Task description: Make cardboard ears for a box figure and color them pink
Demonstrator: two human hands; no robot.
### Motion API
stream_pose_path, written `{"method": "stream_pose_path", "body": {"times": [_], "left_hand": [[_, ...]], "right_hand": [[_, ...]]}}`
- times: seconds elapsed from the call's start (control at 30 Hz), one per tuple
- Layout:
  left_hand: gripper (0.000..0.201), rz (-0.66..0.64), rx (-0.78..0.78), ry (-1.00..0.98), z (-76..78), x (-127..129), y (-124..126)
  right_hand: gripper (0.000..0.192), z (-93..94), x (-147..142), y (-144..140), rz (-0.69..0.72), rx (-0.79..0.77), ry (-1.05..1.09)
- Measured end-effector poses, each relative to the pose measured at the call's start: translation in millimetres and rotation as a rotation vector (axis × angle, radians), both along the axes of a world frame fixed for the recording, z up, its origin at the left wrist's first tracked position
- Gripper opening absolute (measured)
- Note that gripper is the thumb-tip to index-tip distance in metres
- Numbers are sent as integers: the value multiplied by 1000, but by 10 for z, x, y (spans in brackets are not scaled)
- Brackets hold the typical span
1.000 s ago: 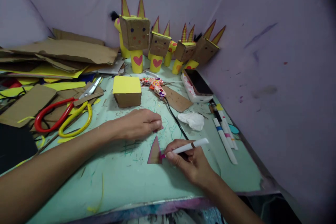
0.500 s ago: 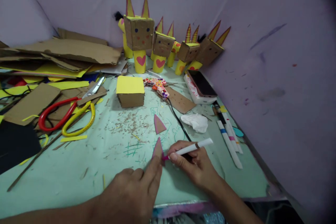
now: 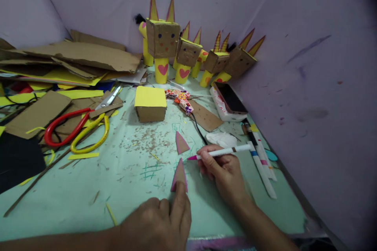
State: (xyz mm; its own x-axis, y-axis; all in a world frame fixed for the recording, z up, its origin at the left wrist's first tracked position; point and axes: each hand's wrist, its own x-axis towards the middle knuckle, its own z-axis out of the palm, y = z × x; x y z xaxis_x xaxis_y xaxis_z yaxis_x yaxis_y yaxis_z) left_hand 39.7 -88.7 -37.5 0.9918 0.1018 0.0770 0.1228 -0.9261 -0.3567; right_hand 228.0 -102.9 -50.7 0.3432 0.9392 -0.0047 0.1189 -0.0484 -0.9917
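My left hand (image 3: 165, 215) presses a brown cardboard triangle (image 3: 178, 176) onto the table with its index finger, the other fingers curled under. Pink colour runs along the triangle's edges, and my fingertip covers part of its base. In my right hand (image 3: 219, 166) is a white marker (image 3: 226, 151) with a brown band, gripped between thumb and fingers. Its pink tip points left, just above and right of the triangle, apart from it. A second pink-edged cardboard triangle (image 3: 182, 144) lies a little farther off.
Behind stand several yellow-and-cardboard animal figures (image 3: 163, 41). A yellow-topped box (image 3: 150, 104), glue gun (image 3: 184, 102) and phone (image 3: 231, 96) lie mid-table. Left are scissors (image 3: 88, 121) and stacked cardboard (image 3: 82, 57); right, crumpled tissue (image 3: 222, 139) and markers (image 3: 265, 170) beside the wall.
My right hand has lifted the marker off the triangle's right edge and moved up and right. My left fingertip has slid down toward the base, uncovering more of the triangle. The view has shifted slightly.
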Motion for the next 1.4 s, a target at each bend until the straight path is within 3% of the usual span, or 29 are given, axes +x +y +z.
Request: {"method": "stream_pose_path", "body": {"times": [0.17, 0.43, 0.67, 0.93, 1.2, 1.4], "left_hand": [[37, -17, 21, -40, -52, -6, -37], [32, 44, -21, -133, -70, 14, -66], [34, 8, 13, -190, -174, 3, -89], [35, 28, -28, -128, -84, 6, -72], [33, 31, -19, -178, -105, 12, -71], [32, 44, -36, -90, -96, -18, -77]], "right_hand": [[19, -126, -44, -26, -10, 28, -21], [20, -127, -22, 14, -11, 20, -38], [19, -125, -22, 38, 48, -29, -72], [21, -115, -35, 23, 39, -21, -65], [20, -135, -42, 35, 34, -19, -27], [20, -124, -42, 46, 14, -8, -45]]}}
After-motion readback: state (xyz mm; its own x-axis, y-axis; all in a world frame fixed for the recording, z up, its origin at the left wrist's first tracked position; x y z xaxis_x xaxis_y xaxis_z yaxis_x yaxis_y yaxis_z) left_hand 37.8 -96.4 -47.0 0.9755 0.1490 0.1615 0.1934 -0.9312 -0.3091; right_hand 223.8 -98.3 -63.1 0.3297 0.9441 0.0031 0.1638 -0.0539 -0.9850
